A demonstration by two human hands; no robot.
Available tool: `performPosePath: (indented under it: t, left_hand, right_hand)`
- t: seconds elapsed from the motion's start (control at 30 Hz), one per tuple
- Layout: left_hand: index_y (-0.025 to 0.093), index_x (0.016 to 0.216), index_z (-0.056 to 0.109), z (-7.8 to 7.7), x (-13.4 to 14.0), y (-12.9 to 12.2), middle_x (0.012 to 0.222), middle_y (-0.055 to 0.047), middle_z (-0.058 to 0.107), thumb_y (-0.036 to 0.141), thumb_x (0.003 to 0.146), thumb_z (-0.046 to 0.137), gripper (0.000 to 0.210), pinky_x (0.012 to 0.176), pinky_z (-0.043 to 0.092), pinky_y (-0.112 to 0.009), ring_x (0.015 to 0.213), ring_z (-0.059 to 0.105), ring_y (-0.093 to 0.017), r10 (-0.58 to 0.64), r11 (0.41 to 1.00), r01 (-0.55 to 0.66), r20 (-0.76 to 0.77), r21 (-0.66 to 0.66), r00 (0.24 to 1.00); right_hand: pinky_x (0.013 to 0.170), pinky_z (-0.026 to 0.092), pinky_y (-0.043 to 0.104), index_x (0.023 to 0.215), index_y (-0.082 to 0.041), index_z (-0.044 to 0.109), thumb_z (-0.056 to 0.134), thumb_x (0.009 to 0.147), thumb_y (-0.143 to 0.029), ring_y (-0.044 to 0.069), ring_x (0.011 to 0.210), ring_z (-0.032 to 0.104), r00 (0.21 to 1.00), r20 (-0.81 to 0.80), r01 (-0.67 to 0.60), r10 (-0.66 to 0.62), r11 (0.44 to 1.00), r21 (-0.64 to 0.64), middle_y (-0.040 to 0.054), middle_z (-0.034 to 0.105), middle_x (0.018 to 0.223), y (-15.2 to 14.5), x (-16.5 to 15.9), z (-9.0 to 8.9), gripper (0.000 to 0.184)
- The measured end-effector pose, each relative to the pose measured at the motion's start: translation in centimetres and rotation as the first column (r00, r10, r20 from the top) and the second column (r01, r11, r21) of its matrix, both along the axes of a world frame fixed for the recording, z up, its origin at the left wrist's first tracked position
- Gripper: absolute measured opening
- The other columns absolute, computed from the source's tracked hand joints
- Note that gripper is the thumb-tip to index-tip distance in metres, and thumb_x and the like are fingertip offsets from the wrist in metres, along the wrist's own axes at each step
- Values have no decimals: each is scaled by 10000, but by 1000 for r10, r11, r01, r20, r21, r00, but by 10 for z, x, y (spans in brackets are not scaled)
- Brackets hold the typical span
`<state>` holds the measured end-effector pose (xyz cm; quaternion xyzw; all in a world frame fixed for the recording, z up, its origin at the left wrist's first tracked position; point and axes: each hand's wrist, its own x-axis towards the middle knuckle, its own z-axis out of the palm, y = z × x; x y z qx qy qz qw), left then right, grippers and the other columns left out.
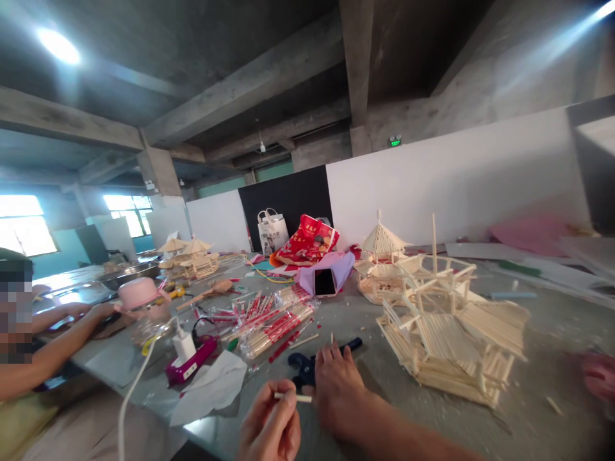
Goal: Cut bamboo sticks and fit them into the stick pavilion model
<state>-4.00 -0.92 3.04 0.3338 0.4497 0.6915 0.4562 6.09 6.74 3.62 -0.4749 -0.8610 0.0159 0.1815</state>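
Observation:
Between the thumb and fingers of my left hand [273, 419] is a short thin wooden stick [300, 398], its free end pointing right. My right hand [339, 384] lies palm down over dark-handled pliers [302, 366] on the table, fingers bent over the tool. One end of the pliers shows to the left of this hand, the other beyond its fingers; the middle is hidden. A small piece of stick [332, 336] is just past the right fingertips. To the right stands a stick-built model house [451, 346] with slatted roofs and railings.
Behind the house is a model pavilion [382, 240]. Bundled sticks in plastic [278, 323], a phone [325, 282], a purple power strip [192, 362] and white paper [214, 387] lie around. A red bag [307, 240] is at the back. Another person's arm [52, 352] reaches in from the left.

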Motion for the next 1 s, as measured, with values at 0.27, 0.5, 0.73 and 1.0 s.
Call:
performPosePath:
  t: [0.27,0.5,0.73,1.0]
  left_hand:
    - [169,688,519,22,53,24,349,93,364,343,678,618,201,311,148,-145,295,262,-19,-353,935,339,-168,-107,920]
    - [157,656,516,14,116,20,422,56,452,454,713,576,308,322,199,-161,334,323,-33,-430,903,407,-234,-141,872]
    - [131,565,528,49,124,60,433,49,449,427,672,629,331,330,189,-154,345,312,-19,-433,902,367,-469,-229,770]
    - [139,557,478,47,133,98,468,65,439,400,577,709,349,319,106,-147,327,261,8,-499,863,404,-389,-304,774]
  right_hand:
    - [520,351,192,654,-176,491,358,872,-353,93,582,479,789,-610,-359,75,861,-359,-31,506,608,-32,102,27,311]
    - [464,320,203,634,-167,474,362,848,-424,93,498,444,652,-749,-310,-117,861,-404,-12,486,560,-55,147,4,352]
    - [491,270,225,569,-179,423,377,804,-259,97,511,386,909,-417,-81,-23,970,-230,-20,468,551,-64,194,-8,252]
    - [496,314,190,625,-176,546,420,725,-130,103,540,500,942,-334,-40,-29,979,-199,0,576,619,-54,206,-30,167]
